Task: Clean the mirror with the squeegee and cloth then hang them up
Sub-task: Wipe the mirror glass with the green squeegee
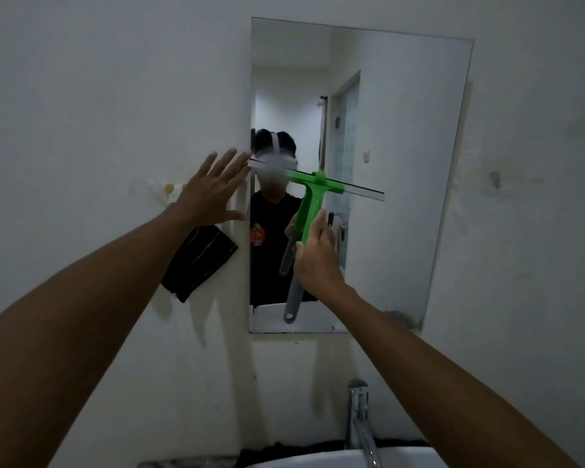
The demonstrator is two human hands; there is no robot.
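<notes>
A frameless mirror (385,113) hangs on the white wall. My right hand (318,261) grips the green and grey handle of a squeegee (313,197), whose blade lies across the glass at mid height, slightly tilted. My left hand (211,190) is spread flat with fingers apart, on the wall at the mirror's left edge. A black cloth (200,261) hangs on the wall below my left hand, partly hidden by my forearm.
A chrome tap (358,417) rises over the white basin (318,461) at the bottom. The wall (81,130) left of the mirror carries stains and a yellow mark (169,188). My reflection and a doorway show in the glass.
</notes>
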